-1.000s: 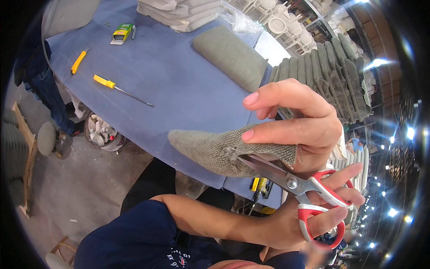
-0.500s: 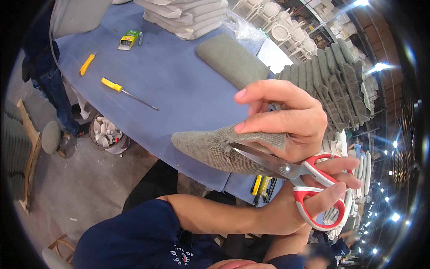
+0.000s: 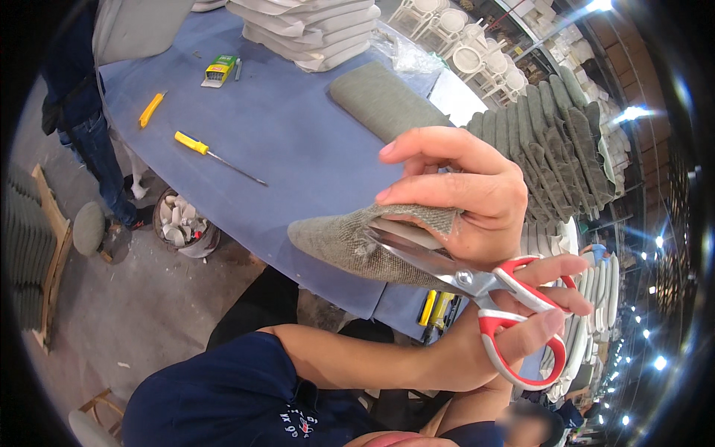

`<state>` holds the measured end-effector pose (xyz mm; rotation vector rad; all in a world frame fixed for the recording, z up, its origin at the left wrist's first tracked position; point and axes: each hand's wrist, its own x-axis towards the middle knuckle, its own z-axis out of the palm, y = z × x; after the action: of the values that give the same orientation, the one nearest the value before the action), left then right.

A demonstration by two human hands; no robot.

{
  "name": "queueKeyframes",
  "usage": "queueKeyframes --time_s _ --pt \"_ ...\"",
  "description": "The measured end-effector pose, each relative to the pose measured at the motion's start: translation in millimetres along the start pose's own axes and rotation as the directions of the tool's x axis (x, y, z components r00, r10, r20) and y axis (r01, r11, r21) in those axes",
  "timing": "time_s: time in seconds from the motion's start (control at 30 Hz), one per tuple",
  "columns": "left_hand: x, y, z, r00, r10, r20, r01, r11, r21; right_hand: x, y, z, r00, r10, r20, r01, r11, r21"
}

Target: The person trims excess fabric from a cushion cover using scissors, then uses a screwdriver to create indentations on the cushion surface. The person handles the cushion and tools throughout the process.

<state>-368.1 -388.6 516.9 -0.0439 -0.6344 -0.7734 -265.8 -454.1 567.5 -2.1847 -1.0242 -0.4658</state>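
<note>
Red-and-white-handled scissors (image 3: 463,279) are in my left hand (image 3: 518,341), whose fingers and thumb pass through the two loops. The metal blades point left, over and into an opening in a small grey-green fabric-covered pad (image 3: 324,242). My right hand (image 3: 484,192) pinches the loose fabric edge at that opening, its fingertips pointing left. The pad is held above the blue table (image 3: 298,141), with its rounded end to the left. The blade tips are partly hidden in the fabric.
A yellow-handled screwdriver (image 3: 192,143), a yellow cutter (image 3: 152,109) and a small green box (image 3: 219,70) lie on the table. A folded grey-green pad (image 3: 383,100) lies behind. Stacked cushions (image 3: 536,138) stand right. A scrap bucket (image 3: 185,223) stands beside the table; a person (image 3: 97,145) is at far left.
The scissors and my hands have shifted slightly left; the blades now lie farther along the pad's opening. The fabric stays pinched.
</note>
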Motion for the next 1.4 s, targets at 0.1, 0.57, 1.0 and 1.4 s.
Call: queueKeyframes --time_s 0.1,0.57,1.0,1.4 --pt "1 0 -2 1.000 0.017 0.003 -0.017 0.999 -0.030 -2 0 -3 1.000 -0.029 -0.008 0.029 0.999 -0.014" --pt "-3 4 14 0.989 0.010 -0.147 0.001 0.997 0.071 -16 20 9 0.992 -0.064 -0.113 0.081 0.985 0.151" --pt "-6 4 9 0.992 0.077 -0.105 -0.065 0.991 0.113 -4 0 4 0.999 -0.046 -0.018 0.047 0.999 0.018" --pt "-9 9 20 0.977 0.055 -0.206 -0.056 0.998 0.001 -4 -1 3 0.997 -0.067 0.037 0.064 0.996 0.060"
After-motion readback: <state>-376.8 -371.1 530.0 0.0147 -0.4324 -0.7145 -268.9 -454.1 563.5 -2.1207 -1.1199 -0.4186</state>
